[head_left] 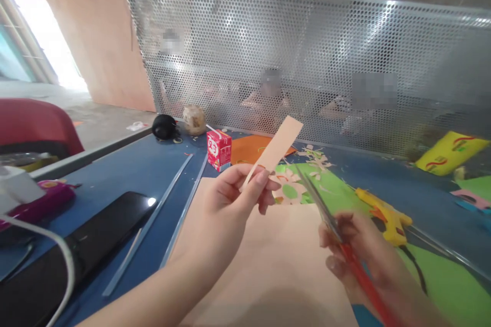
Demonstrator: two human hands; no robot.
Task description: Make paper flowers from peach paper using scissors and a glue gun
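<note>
Between the thumb and fingers of my left hand (233, 204) is a beige paper strip (282, 140), tilted up and to the right. My right hand (364, 250) grips scissors (355, 260) with red handles, their blades pointing up and left toward the strip but apart from it. Under both hands lies a large beige paper sheet (284, 260). Just past it, a cut-paper flower (289, 189) with a green centre rests on a green sheet (333, 184). An orange sheet (245, 149) is partly hidden behind the strip.
A yellow glue gun (387, 214) lies right of my right hand. A pink drink box (219, 149) stands behind my left hand. Paper scraps (316, 156) litter the far side. At left are a black phone (126, 214) and white cable (65, 250). A perforated metal screen (307, 61) borders the table.
</note>
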